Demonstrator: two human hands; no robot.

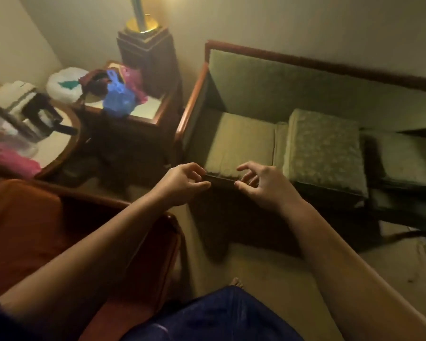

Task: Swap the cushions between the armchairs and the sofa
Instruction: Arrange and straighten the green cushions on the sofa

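Holding nothing: left hand (182, 184) and right hand (263, 185) both out in front, fingers loosely curled and relaxed, thumbs and fingertips apart, facing each other across a small gap above the front edge of the sofa (231, 94). Green sofa with a reddish wooden frame against the wall; plain seat cushion (239, 141) at its left end, just beyond the hands. Patterned green cushion (325, 148) lying flat on the seat to the right of that, near the right hand but not touched. Armchair (35, 225) in orange-red fabric at lower left, under the left forearm. Side table (143, 109) beside the sofa's arm, blue plastic bag (118, 97) on it.
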